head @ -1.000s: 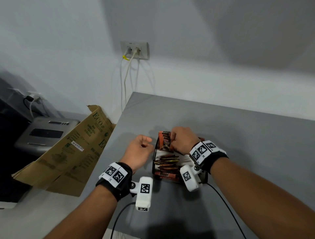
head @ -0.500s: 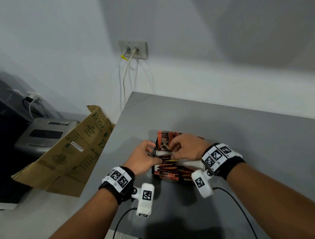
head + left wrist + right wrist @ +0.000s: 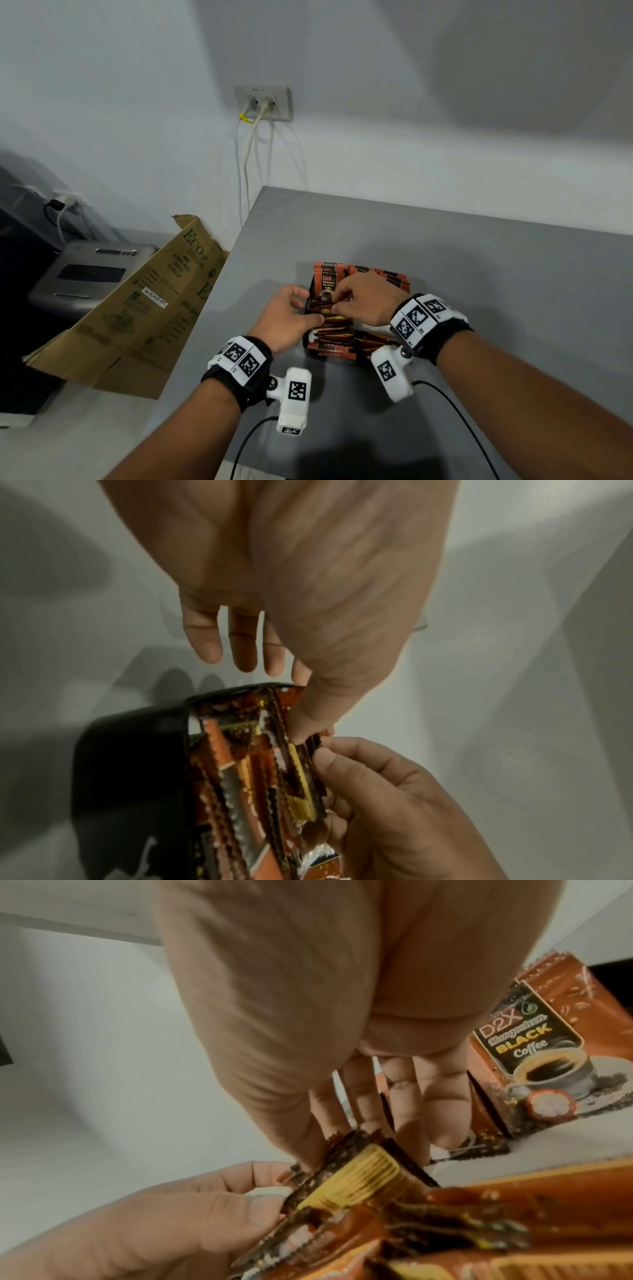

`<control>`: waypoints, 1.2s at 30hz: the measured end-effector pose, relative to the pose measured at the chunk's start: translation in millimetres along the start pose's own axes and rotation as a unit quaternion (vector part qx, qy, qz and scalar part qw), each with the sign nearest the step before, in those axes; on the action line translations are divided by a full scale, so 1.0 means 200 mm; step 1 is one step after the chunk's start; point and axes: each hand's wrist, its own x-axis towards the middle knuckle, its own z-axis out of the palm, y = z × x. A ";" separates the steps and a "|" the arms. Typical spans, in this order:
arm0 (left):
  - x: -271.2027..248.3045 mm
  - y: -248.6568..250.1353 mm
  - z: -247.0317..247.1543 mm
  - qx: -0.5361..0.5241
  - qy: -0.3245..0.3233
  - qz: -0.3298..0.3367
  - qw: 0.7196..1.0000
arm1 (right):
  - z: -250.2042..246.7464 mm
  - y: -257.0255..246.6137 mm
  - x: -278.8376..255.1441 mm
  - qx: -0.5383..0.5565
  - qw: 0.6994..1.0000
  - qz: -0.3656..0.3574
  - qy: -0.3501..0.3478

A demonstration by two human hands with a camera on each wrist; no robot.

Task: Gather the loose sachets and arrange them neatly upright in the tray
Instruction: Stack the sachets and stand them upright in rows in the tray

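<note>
**Sachet Alignment in Tray: Status and Risks**

**Head view.** The black tray (image 3: 310, 291) sits on the grey table (image 3: 479, 274), at 12 o'clock from both wrists. Most sachets (image 3: 334, 337) lie packed on edge inside it. One labelled sachet (image 3: 327, 287) stands upright at the tray's 12 o'clock end. The left hand (image 3: 286, 320) rests against the tray's 9 o'clock side, thumb reaching in. The right hand (image 3: 364, 298) reaches in from 3 o'clock. The two hands meet over the row. A cardboard sheet (image 3: 137, 308) leans at 9 o'clock, off the table.

**Left wrist view.** The left hand (image 3: 308, 588) has its fingers extended; its thumb tip presses the top edge of a dark sachet with a gold band (image 3: 301, 777). The right hand (image 3: 394, 804) pinches that same sachet from 5 o'clock. The tray rim (image 3: 219, 695) shows at 10 o'clock.

**Right wrist view.** The right hand (image 3: 308, 1015) curls its fingers round the gold-banded sachet (image 3: 356, 1180), which sits tilted, not upright. The left hand (image 3: 154, 1218) presses its edge from 7 o'clock. The labelled sachet (image 3: 548, 1056) stands at 2 o'clock.

**Risks (judgement).**
- The row looks tightly packed; forcing the tilted sachet down may crease it or push neighbours out of line.
- An early release may let it fall flat across the others.
- Side pressure from the left hand may slide the tray.
</note>
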 end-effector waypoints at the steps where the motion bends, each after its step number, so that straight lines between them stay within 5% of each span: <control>1: -0.01 0.00 0.00 -0.001 0.000 0.000 1.000 | 0.00 0.00 0.00 -0.005 1.000 0.000 0.007; 13: -0.01 0.00 0.01 -0.021 -0.018 -0.008 1.000 | 0.06 -0.05 0.01 -0.106 0.994 -0.015 0.014; 23: 0.00 0.06 -0.03 -0.068 0.026 0.052 0.996 | -0.20 -0.06 -0.16 0.070 0.990 0.008 0.125; 25: -0.01 0.13 -0.01 -0.201 -0.007 0.068 0.977 | -0.26 -0.07 -0.21 0.163 0.977 0.004 0.139; 30: -0.06 0.32 0.09 -0.517 -0.167 0.029 0.839 | -0.26 -0.13 -0.28 0.425 0.899 -0.022 0.102; 34: -0.07 0.41 0.16 -0.535 -0.151 -0.011 0.831 | -0.23 -0.15 -0.30 0.183 0.965 -0.006 0.186; 36: -0.07 0.43 0.18 -0.517 -0.133 -0.032 0.845 | -0.24 -0.15 -0.33 0.126 0.970 -0.003 0.209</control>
